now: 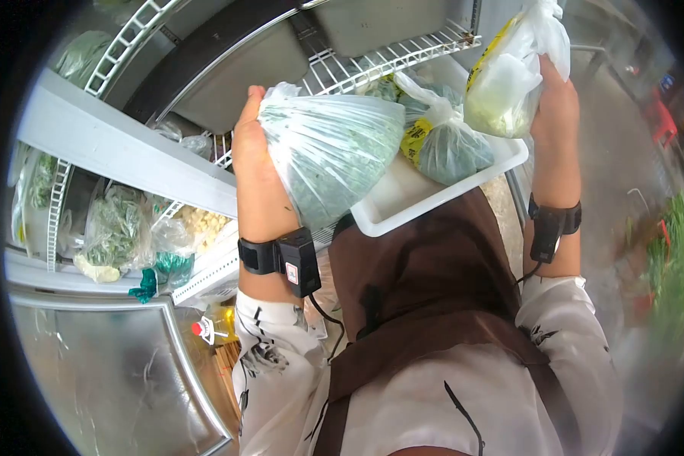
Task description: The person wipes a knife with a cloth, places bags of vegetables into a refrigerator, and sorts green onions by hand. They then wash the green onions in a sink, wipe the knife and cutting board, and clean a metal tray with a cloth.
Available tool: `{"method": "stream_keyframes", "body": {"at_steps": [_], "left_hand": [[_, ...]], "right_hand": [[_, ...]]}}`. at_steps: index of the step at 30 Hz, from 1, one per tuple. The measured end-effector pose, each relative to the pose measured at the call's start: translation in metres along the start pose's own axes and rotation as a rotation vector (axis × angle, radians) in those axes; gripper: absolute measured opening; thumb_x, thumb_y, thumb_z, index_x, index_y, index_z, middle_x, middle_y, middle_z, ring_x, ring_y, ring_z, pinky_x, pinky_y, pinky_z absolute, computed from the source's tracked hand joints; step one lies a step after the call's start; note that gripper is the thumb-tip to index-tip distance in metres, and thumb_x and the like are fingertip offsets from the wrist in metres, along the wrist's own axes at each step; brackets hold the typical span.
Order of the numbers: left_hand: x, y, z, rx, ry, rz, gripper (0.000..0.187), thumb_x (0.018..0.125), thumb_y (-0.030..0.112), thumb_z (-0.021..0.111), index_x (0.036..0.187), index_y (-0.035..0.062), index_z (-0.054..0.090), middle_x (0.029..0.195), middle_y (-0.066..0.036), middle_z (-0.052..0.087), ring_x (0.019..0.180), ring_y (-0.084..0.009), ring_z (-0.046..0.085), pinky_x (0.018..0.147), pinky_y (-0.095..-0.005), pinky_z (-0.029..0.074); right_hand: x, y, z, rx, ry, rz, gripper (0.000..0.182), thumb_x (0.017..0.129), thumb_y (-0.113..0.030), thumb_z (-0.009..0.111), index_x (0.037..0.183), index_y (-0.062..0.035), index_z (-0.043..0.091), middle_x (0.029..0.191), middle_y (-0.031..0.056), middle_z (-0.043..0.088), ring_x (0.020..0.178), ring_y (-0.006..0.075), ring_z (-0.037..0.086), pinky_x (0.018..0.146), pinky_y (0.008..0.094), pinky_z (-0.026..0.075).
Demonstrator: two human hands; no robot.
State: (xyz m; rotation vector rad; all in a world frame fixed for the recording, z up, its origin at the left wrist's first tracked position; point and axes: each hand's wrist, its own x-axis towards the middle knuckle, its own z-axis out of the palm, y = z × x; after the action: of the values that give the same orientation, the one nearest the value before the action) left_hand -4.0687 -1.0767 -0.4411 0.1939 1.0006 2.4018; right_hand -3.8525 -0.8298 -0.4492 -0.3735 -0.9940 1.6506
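Observation:
My left hand (252,140) is closed on the gathered top of a clear plastic bag of green leaves (338,152), which hangs over the left end of a white tray (441,194). At the upper right, my right hand (556,102) grips a knotted plastic bag with yellow print (505,91) and something pale green inside; its fingers are partly hidden behind the bag. Another tied bag of greens with a yellow label (452,144) lies in the tray between my hands. Further bags behind it are partly covered.
White wire shelves (403,57) with metal containers (239,80) stand ahead. At the left, a fridge compartment holds bagged greens (114,228), under a white beam (129,148). A glass door (106,372) is at lower left, beside a red-capped oil bottle (216,325). Green stalks (672,258) show at far right.

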Motion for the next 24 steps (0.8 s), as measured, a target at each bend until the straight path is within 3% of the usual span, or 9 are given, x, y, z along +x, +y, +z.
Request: {"method": "stream_keyframes", "body": {"at_steps": [7, 8, 10, 12, 16, 19, 20, 23, 24], "left_hand": [[-0.013, -0.016, 0.014, 0.026, 0.008, 0.05, 0.03, 0.092, 0.033, 0.051, 0.097, 0.0039, 0.056, 0.09, -0.011, 0.061, 0.082, -0.0261, 0.06, 0.072, -0.0394, 0.051], [-0.054, -0.001, 0.05, -0.054, 0.005, -0.014, 0.032, 0.094, 0.034, 0.048, 0.097, 0.003, 0.056, 0.09, -0.012, 0.06, 0.081, -0.0274, 0.06, 0.073, -0.0405, 0.051], [-0.064, -0.017, 0.066, -0.098, 0.002, -0.052, 0.031, 0.094, 0.032, 0.048, 0.097, 0.0024, 0.056, 0.09, -0.012, 0.06, 0.082, -0.0279, 0.06, 0.074, -0.0412, 0.051], [-0.059, -0.031, 0.071, -0.138, -0.014, -0.048, 0.027, 0.094, 0.026, 0.049, 0.099, 0.0006, 0.055, 0.092, -0.013, 0.06, 0.082, -0.0273, 0.059, 0.074, -0.0409, 0.051], [-0.015, -0.058, 0.075, -0.158, 0.149, -0.032, 0.022, 0.093, 0.018, 0.053, 0.102, -0.0015, 0.053, 0.093, -0.011, 0.058, 0.084, -0.0229, 0.057, 0.078, -0.035, 0.049], [-0.002, -0.077, 0.068, 0.062, 0.263, 0.259, 0.019, 0.091, 0.014, 0.054, 0.102, -0.0009, 0.054, 0.091, -0.009, 0.058, 0.083, -0.0186, 0.055, 0.077, -0.0317, 0.048], [-0.011, -0.081, 0.066, 0.127, 0.18, 0.332, 0.015, 0.09, 0.01, 0.055, 0.101, -0.0003, 0.055, 0.086, -0.006, 0.056, 0.076, -0.0124, 0.051, 0.07, -0.027, 0.044], [-0.046, -0.091, 0.046, 0.612, 0.041, 0.549, 0.014, 0.089, 0.01, 0.056, 0.099, -0.0001, 0.055, 0.079, -0.001, 0.053, 0.07, -0.0075, 0.046, 0.063, -0.0215, 0.039], [-0.063, -0.089, 0.044, 0.636, 0.008, 0.479, 0.015, 0.088, 0.01, 0.057, 0.099, 0.0004, 0.054, 0.076, 0.002, 0.051, 0.067, -0.0043, 0.042, 0.06, -0.0178, 0.034]], "right_hand": [[0.001, -0.001, -0.024, 0.017, 0.059, -0.076, 0.033, 0.084, -0.01, 0.057, 0.113, 0.0051, 0.054, 0.107, 0.0104, 0.059, 0.095, 0.0222, 0.059, 0.079, 0.0333, 0.048], [-0.028, -0.072, -0.014, -0.057, 0.099, -0.116, 0.033, 0.084, -0.01, 0.058, 0.112, 0.0053, 0.054, 0.106, 0.0105, 0.059, 0.094, 0.0224, 0.059, 0.079, 0.0335, 0.048], [-0.032, -0.07, -0.018, -0.084, 0.103, -0.101, 0.032, 0.083, -0.009, 0.058, 0.111, 0.0055, 0.054, 0.104, 0.0108, 0.06, 0.091, 0.0224, 0.06, 0.077, 0.0336, 0.048], [-0.034, -0.068, -0.02, -0.124, 0.086, -0.092, 0.032, 0.082, -0.008, 0.058, 0.11, 0.0055, 0.054, 0.101, 0.0113, 0.061, 0.088, 0.0222, 0.061, 0.076, 0.0334, 0.049], [-0.036, -0.069, -0.021, -0.167, 0.073, -0.104, 0.032, 0.08, -0.006, 0.058, 0.109, 0.0054, 0.054, 0.099, 0.0124, 0.061, 0.086, 0.0213, 0.061, 0.074, 0.0322, 0.049], [-0.033, -0.066, -0.024, -0.185, 0.065, -0.082, 0.032, 0.08, -0.006, 0.057, 0.109, 0.0053, 0.055, 0.101, 0.0125, 0.061, 0.087, 0.0209, 0.061, 0.074, 0.032, 0.049], [-0.034, -0.065, -0.025, -0.189, 0.064, -0.076, 0.032, 0.08, -0.006, 0.057, 0.109, 0.0055, 0.055, 0.101, 0.0124, 0.061, 0.087, 0.021, 0.061, 0.074, 0.0319, 0.049], [-0.041, -0.068, -0.028, -0.19, 0.068, -0.08, 0.032, 0.08, -0.005, 0.056, 0.11, 0.0056, 0.054, 0.102, 0.0121, 0.061, 0.088, 0.0213, 0.061, 0.075, 0.0317, 0.049], [-0.042, -0.064, -0.031, -0.183, 0.07, -0.077, 0.032, 0.08, -0.005, 0.056, 0.11, 0.0056, 0.054, 0.102, 0.012, 0.061, 0.088, 0.0214, 0.06, 0.076, 0.0316, 0.049]]}}
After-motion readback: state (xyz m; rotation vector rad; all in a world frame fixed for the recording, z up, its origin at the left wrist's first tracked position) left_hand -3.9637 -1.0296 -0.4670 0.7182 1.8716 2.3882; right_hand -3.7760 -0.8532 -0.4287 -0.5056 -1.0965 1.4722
